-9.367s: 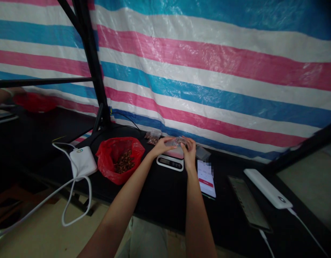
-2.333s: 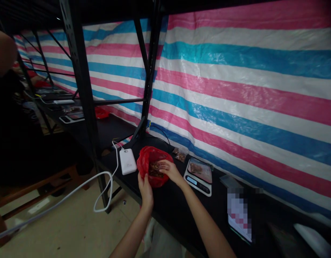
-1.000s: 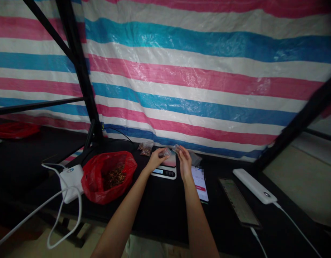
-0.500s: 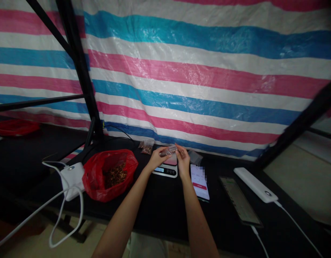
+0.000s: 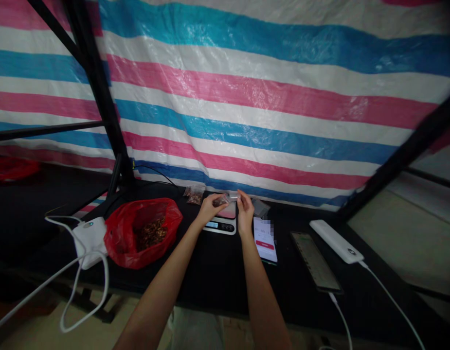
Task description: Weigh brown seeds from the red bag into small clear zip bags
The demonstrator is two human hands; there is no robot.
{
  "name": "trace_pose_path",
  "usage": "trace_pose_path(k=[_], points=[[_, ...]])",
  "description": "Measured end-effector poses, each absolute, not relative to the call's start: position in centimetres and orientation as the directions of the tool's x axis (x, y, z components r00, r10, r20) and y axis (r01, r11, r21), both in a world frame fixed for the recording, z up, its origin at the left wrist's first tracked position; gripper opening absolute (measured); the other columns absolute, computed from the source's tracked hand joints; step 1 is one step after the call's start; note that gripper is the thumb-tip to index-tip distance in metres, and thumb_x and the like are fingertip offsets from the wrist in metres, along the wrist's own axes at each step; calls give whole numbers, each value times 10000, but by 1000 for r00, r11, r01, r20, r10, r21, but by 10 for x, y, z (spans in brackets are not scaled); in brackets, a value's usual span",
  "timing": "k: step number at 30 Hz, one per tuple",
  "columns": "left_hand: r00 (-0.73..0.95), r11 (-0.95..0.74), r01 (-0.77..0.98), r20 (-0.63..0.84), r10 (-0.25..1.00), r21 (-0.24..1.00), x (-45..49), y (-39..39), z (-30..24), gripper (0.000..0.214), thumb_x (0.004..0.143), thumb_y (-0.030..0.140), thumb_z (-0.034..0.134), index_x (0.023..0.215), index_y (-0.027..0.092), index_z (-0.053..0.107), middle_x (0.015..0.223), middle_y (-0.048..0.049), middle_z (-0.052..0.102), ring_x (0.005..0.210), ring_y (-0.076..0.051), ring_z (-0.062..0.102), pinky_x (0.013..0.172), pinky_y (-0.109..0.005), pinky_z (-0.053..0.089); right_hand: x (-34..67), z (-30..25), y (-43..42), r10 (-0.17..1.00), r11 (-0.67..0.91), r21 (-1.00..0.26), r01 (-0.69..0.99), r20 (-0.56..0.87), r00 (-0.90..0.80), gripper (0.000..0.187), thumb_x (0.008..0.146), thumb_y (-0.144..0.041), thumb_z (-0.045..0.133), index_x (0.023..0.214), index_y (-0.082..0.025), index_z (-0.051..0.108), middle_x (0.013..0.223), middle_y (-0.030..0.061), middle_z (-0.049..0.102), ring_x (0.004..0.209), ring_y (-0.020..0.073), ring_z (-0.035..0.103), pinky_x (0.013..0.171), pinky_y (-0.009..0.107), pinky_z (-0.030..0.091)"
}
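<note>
Between my two hands, just above a small digital scale (image 5: 225, 226), is a small clear plastic bag (image 5: 232, 196) with some brownish contents. My left hand (image 5: 210, 208) is closed on the bag's filled end. Fingers of my right hand (image 5: 245, 209) pinch its other end, at the upper right. The scale has a lit display and a pinkish top, partly hidden by my hands. Left of the scale, a red plastic bag (image 5: 118, 238) stands open with small brown pieces (image 5: 152, 233) inside. Filled clear bags (image 5: 195, 194) lie behind my left hand.
Flat clear bags (image 5: 260, 208) lie right of my right hand, with a lit phone (image 5: 264, 240) in front of them. Farther right are a dark phone (image 5: 315, 262) and a white power bank (image 5: 336, 241), both cabled. A white device with looped cable (image 5: 91, 243) sits left. Striped sheeting (image 5: 246, 92) hangs behind.
My hands have moved slightly apart, and the small bag is now stretched out between them. The whole view has shifted a little, so things sit slightly farther left.
</note>
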State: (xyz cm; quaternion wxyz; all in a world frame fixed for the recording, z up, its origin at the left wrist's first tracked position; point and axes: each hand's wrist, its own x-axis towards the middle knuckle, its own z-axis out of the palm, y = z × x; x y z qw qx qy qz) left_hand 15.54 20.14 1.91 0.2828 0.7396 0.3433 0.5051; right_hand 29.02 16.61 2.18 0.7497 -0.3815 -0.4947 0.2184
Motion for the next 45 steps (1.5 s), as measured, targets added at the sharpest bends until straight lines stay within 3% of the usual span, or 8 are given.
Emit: trace_pose_path(k=[9,15,22,26,29,35,39,45], points=[[424,-641,558,484,766,526,171,227,18,361,749,362,599,1062,184,619,1069,-84,634,1006,-234,554,911,-362,394,292,13,175,717,582,-807,-98,452,530,299,727,-373,597,942,-173,542,1048,72,603,959,173,565,921,381,397],[406,-643,554,503,763,529,165,230,9,543,736,377,612,1229,187,485,1255,-98,512,1165,-243,444,1000,-397,313,287,12,174,772,536,-829,-157,406,490,287,689,-390,625,842,-195,481,929,30,615,913,165,579,904,386,406],[91,-580,504,629,772,640,105,131,40,290,829,344,484,1083,248,586,1264,-47,486,1196,-214,398,1036,-409,271,277,18,165,824,502,-848,-169,410,392,292,679,-394,644,813,-206,466,928,31,623,921,175,588,900,383,408],[-239,-424,496,588,772,758,39,35,35,216,829,345,464,932,254,631,1172,-27,538,1148,-220,448,1017,-414,310,266,23,158,837,527,-834,-164,477,268,369,730,-391,602,1034,-231,467,1018,38,606,999,184,566,907,359,410],[-545,-246,453,485,684,857,-8,2,12,242,796,385,496,965,237,586,1095,-36,561,1080,-218,495,972,-408,365,250,21,156,856,516,-852,-91,508,96,394,752,-374,582,1115,-243,506,1102,47,576,1027,202,544,894,351,417],[-652,-44,141,126,748,989,-64,18,-17,541,714,526,529,1123,185,434,991,-74,580,875,-209,581,639,-317,503,197,20,157,855,501,-865,27,489,-171,314,747,-304,590,1055,-240,585,1099,37,586,999,208,539,879,348,408],[-648,-40,171,144,748,984,-58,36,-22,529,741,464,544,1171,185,412,1114,-101,559,1005,-219,558,843,-368,465,156,44,146,694,683,-700,208,535,-481,320,787,-220,533,1104,-265,555,1112,32,577,1017,196,520,897,355,379],[-555,-92,173,174,814,981,-39,61,-38,438,765,310,507,1177,169,454,1210,-101,541,1141,-249,487,982,-400,371,114,72,132,408,892,28,450,376,-832,289,823,-108,462,1077,-213,553,1000,85,609,982,228,511,885,410,321]])
